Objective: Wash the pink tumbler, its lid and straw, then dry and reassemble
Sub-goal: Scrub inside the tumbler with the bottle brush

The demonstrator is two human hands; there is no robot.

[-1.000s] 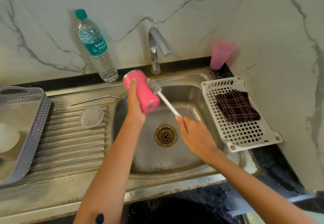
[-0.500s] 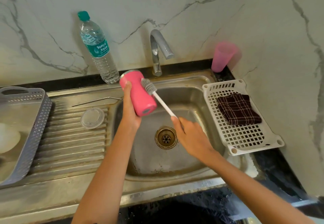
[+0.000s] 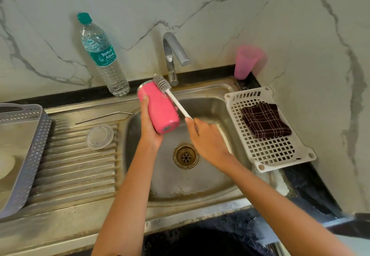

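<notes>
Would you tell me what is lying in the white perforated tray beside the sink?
A folded dark brown checked cloth lies in the white perforated tray, toward its back. Whatever is under the cloth is hidden.

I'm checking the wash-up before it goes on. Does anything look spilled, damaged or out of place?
Nothing stands out. The lid and straw lie apart on the drainboard, and the cloth sits in the white basket.

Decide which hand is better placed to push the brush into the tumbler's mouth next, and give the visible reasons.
Right. The right hand already grips the brush handle, bristles beside the rim of the pink tumbler. The left hand is wrapped around the tumbler over the sink.
</notes>
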